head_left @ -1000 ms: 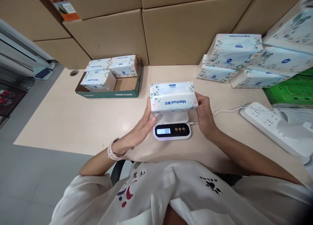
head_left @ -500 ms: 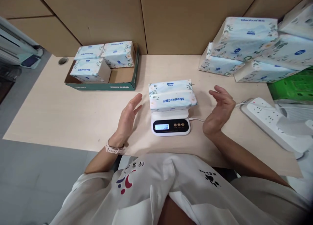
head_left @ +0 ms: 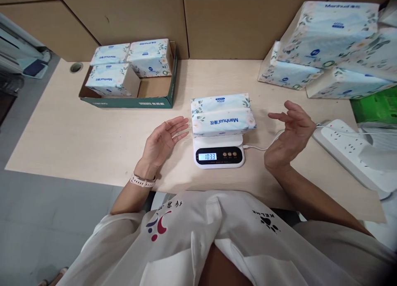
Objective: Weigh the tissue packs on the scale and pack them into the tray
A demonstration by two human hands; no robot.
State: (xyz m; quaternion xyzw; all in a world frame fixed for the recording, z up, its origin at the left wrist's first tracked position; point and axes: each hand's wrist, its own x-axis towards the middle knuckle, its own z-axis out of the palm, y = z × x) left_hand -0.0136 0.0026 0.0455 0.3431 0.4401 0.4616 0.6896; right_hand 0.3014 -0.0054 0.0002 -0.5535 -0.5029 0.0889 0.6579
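Observation:
A tissue pack [head_left: 222, 115] with a floral print lies across the white digital scale [head_left: 219, 140], covering most of its platform. The lit display [head_left: 207, 157] seems to read 103.3. To the left of the pack, my left hand [head_left: 163, 142] is open with its palm turned up, fingertips close to the pack but apart from it. On the right, my right hand [head_left: 290, 133] hovers open above the table with fingers spread, holding nothing.
A green-edged cardboard tray [head_left: 127, 102] with three tissue packs [head_left: 112, 80] stands at the back left. More packs [head_left: 331, 33] are stacked at the back right, near a green crate [head_left: 376, 106]. A white power strip [head_left: 353, 153] and a cable [head_left: 260, 147] lie to the right.
The scale's display has gone from 0.0 to 103.3. My left hand has turned its palm further up, and my right hand has shifted a little to the right, away from the pack.

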